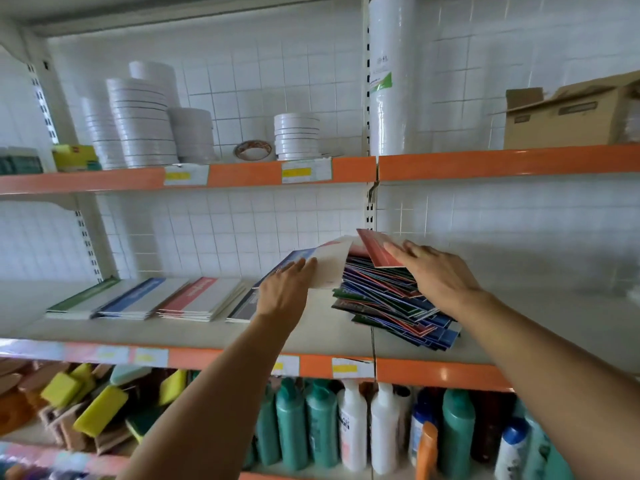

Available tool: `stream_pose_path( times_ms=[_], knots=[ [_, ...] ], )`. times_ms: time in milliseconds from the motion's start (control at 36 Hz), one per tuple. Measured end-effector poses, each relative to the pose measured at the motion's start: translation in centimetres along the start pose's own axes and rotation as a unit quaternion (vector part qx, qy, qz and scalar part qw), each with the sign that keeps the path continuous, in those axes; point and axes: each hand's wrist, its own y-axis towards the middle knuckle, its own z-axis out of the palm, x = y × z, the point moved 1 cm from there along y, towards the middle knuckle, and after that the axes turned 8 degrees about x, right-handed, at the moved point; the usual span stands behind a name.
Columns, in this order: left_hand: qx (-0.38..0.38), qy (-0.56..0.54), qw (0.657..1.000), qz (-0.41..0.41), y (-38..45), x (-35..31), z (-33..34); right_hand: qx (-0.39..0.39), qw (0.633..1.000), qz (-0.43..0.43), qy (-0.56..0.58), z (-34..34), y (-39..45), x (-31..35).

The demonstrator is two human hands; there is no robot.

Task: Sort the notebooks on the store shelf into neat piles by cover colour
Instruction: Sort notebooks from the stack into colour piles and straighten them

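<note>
On the middle shelf (311,330) lie sorted piles: a green pile (81,299), a blue pile (135,299), a red pile (201,299) and a grey-edged pile (242,308). To the right sits a messy mixed heap of notebooks (391,306). My left hand (285,289) holds a blue-and-white notebook (322,265), tilted up off the shelf beside the heap. My right hand (433,271) grips a red notebook (377,249) lifted above the top of the heap.
White tape rolls (138,126), a brown tape roll (252,150) and a cardboard box (568,116) stand on the upper shelf. Below are sponges (93,400) and bottles (353,424). The middle shelf is bare to the right of the heap (536,306).
</note>
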Motion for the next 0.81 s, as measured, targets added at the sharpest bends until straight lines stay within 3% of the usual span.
stream_pose_path(
  times_ms=[389,806],
  knots=[
    [0.021,0.017,0.998,-0.053,-5.5,10.8,1.2,-0.021,0.998,-0.054,0.021,-2.5,1.1,11.8],
    [0.082,0.028,0.994,-0.061,-8.5,22.1,3.4,0.05,0.995,-0.075,0.051,0.0,3.4,24.1]
  ],
)
